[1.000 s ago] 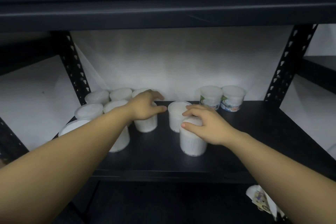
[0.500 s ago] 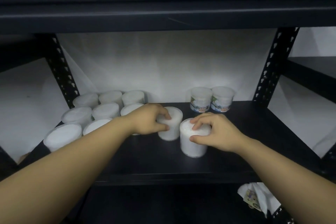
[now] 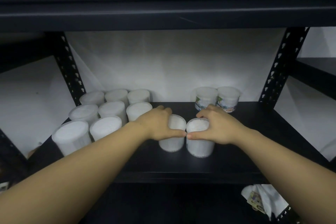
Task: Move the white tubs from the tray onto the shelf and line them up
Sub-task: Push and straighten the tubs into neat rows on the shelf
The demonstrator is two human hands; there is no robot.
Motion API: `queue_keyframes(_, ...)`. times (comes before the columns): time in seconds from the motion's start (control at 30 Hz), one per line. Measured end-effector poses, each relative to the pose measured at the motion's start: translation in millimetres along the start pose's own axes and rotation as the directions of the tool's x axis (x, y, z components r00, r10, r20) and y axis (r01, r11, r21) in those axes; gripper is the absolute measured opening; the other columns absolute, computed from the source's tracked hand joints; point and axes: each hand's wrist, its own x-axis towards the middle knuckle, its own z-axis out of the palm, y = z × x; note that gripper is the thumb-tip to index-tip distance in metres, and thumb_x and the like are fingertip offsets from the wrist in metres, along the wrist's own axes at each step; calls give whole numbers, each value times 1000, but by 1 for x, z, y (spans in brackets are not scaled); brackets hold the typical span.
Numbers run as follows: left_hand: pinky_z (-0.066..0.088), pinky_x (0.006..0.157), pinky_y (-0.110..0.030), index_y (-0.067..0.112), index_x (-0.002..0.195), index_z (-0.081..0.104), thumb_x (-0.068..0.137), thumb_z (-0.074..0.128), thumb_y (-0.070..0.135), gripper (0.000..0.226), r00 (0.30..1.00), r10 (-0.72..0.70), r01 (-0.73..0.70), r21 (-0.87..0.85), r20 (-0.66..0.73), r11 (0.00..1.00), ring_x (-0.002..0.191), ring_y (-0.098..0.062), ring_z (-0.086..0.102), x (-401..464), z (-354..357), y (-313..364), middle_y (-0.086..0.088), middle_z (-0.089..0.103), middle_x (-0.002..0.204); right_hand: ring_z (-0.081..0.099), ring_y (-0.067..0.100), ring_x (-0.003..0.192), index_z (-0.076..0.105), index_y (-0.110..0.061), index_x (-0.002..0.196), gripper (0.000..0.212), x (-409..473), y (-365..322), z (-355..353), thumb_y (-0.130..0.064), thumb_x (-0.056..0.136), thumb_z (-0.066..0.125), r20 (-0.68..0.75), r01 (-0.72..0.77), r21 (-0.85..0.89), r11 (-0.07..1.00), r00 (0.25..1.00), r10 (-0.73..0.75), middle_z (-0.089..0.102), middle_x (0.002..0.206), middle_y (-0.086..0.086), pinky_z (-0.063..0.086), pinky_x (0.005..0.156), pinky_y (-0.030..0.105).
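On the black metal shelf [image 3: 236, 160], two white tubs are gripped side by side: one [image 3: 171, 143] is clasped by the left hand [image 3: 160, 125], the other [image 3: 200, 146] by the right hand [image 3: 220, 127], thumbs nearly touching. Beyond the left hand, eight tubs [image 3: 112, 110] are grouped in rows. Behind the right hand, two labelled tubs [image 3: 217, 99] are set against a white wall [image 3: 172, 63]. Perforated black uprights [image 3: 280, 67] are seen alongside.

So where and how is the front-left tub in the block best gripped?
Grip the front-left tub around its upper wall just under the lid, coming from the front and from its left. It stands upright at the block's front corner, so those sides look clear. A neighbour sits close on its right and another tub behind, leaving little room there for fingers.
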Motion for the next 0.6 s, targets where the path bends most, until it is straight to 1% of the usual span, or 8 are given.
queue_keyframes(0.1, 50, 92, -39, 24, 126, 54, 64, 66, 81, 85, 999, 8, -6, -48, 50, 999, 106, -20, 55, 2, -2, 3, 1, 52, 116, 47, 13, 114, 58, -34, 131, 89, 2, 1, 0, -78, 57, 78, 28, 0, 84, 996, 1000, -3, 49, 121, -8, 41, 95, 29)
queue_keyframes(0.2, 42, 106, -30, 28, 146, 44, 70, 80, 51, 88, 988, 100, -83, -144, 117, 986, 129, -16, 49, -2, -9, -5, 6, 48, 143, 46, 11, 127, 54, -37, 137, 82, 0, 4, -1, -52, 64, 86, 60, 48, 169, 984, 996, -59, 50, 134, -11, 40, 106, 29)
queue_keyframes(0.27, 37, 113, -27, 30, 153, 35, 69, 83, 41, 97, 973, 173, -142, -193, 153, 971, 138, -11, 42, -6, -14, -9, 11, 41, 154, 44, 8, 132, 52, -41, 138, 81, -1, 6, -4, -45, 65, 86, 111, 81, 200, 976, 988, -104, 49, 140, -15, 39, 112, 33)
queue_keyframes(0.3, 36, 114, -28, 31, 155, 32, 68, 83, 44, 102, 970, 192, -161, -198, 150, 967, 140, -10, 40, -7, -15, -9, 12, 38, 156, 42, 6, 133, 51, -43, 139, 83, -2, 7, -5, -47, 64, 86, 134, 86, 207, 975, 984, -115, 49, 141, -17, 38, 113, 34)
queue_keyframes(0.37, 36, 114, -31, 30, 155, 31, 64, 81, 63, 109, 979, 169, -153, -148, 110, 977, 139, -13, 40, -9, -16, -6, 9, 39, 154, 38, 5, 134, 47, -46, 140, 90, -3, 7, -8, -59, 61, 87, 140, 68, 203, 977, 985, -98, 46, 142, -19, 36, 114, 34)
queue_keyframes(0.47, 48, 101, -39, 24, 140, 47, 55, 58, 95, 111, 995, 67, -72, 63, 76, 995, 118, -20, 53, -10, -14, 0, 2, 51, 133, 39, 10, 130, 47, -42, 142, 99, -3, 4, -8, -79, 56, 79, 65, 13, 131, 991, 998, -22, 45, 137, -12, 38, 110, 35)
queue_keyframes(0.53, 52, 91, -41, 23, 125, 53, 54, 54, 97, 103, 996, 42, -52, 125, 81, 991, 101, -19, 55, -10, -13, 2, 1, 52, 118, 45, 10, 121, 48, -38, 141, 103, -2, 3, -7, -83, 54, 77, 34, -2, 80, 997, 999, -1, 46, 127, -11, 42, 103, 33)
queue_keyframes(0.6, 51, 92, -39, 22, 126, 53, 59, 65, 88, 95, 994, 68, -75, 81, 83, 994, 102, -19, 54, -8, -12, 4, 1, 52, 118, 48, 9, 113, 50, -34, 140, 97, -2, 2, -6, -72, 57, 84, 26, 4, 91, 996, 1000, -6, 48, 120, -12, 42, 96, 29)
